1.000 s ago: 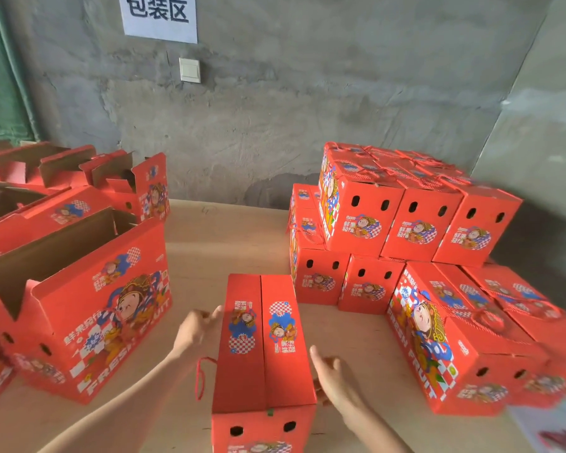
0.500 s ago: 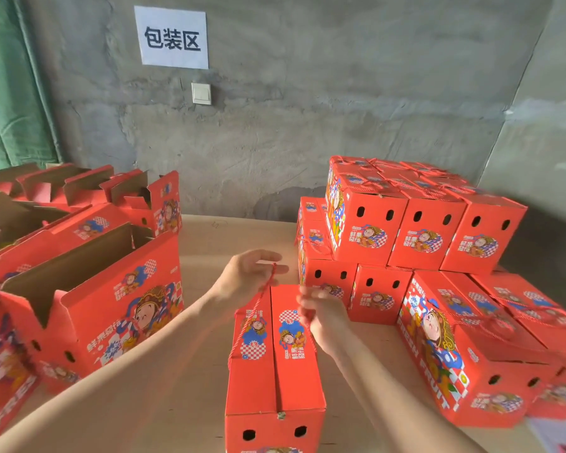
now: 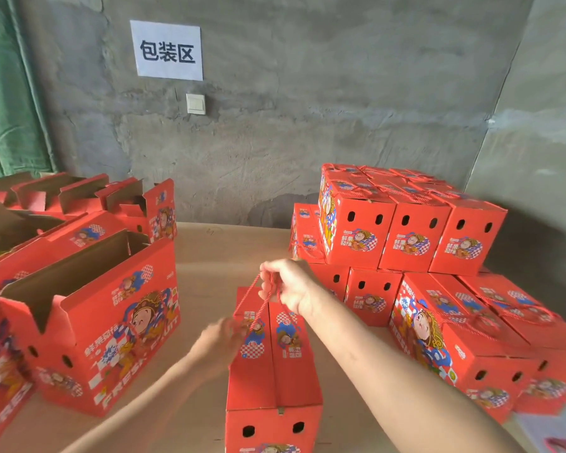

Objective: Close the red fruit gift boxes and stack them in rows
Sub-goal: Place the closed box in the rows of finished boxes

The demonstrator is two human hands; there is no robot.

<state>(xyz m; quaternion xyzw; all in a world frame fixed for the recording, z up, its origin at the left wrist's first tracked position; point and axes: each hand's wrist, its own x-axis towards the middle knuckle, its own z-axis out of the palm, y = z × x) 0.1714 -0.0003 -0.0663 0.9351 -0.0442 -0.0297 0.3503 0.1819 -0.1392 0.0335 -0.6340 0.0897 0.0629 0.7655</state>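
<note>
Under the right hand (image 3: pixel 288 284), the box (image 3: pixel 275 371) is showing smooth, faintly glossy red cardboard; the handle (image 3: pixel 246 295) pinched in that hand is looking like twisted cord. Left of it, an open box (image 3: pixel 111 322) is baring matt brown cardboard inside. Beyond, the wall (image 3: pixel 307 125) is showing rough cement.

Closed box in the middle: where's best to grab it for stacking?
By the rope handle, from above: the right hand pinches it, lifted clear over the lid seam. The closed box stands upright with its flaps shut, so the handle likely carries it level.
</note>
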